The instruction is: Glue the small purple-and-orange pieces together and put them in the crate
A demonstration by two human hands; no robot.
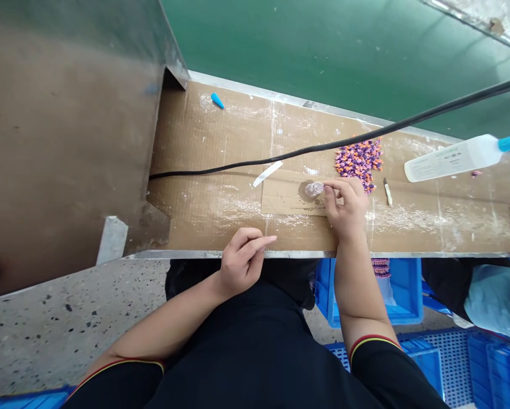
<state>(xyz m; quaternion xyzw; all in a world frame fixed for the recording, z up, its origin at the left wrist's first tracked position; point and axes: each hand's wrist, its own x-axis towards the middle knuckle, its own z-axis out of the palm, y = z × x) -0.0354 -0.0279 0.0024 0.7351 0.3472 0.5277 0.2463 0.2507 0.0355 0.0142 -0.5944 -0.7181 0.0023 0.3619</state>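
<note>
My right hand point(346, 205) is closed in a pinch right beside a small clear cup point(314, 189). Whatever is between those fingertips is too small to make out. The cup stands on a wet patch of a cardboard strip point(280, 199). Near the bench's front edge, my left hand point(245, 258) has its fingers drawn together and pointing right; anything in them is too small to name. Just behind my right hand lies a pile of small purple, orange and pink pieces point(357, 162).
A black cable point(238, 164) crosses above the cardboard-covered bench. A white strip point(267, 173), a blue cap point(217, 100), a small knife-like tool point(387, 192) and a white bottle point(455, 158) lie around. Left stands a metal panel point(67, 142); blue crates point(410, 289) are below. Another person point(493, 295) is at right.
</note>
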